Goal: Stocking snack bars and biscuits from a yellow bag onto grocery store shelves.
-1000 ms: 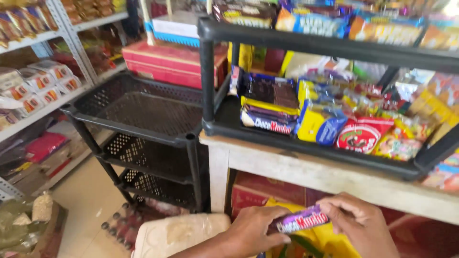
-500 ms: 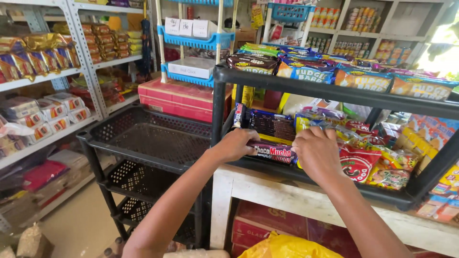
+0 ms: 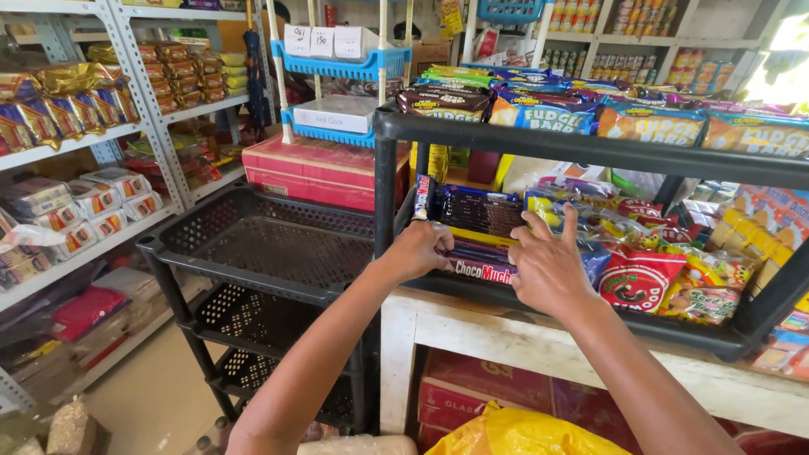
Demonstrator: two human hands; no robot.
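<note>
A: Your left hand has a narrow grip on the purple chocolate bar, at the front left edge of the black shelf.

B: Right hand?

A: Fingers spread, steadying the bar. Bar's nearly seated, just needs squaring w/ the stack. Approx. three packs there.

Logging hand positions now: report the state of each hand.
Left hand: closed on the purple snack pack.
Right hand: open, fingers spread, touching the same pack.
</note>
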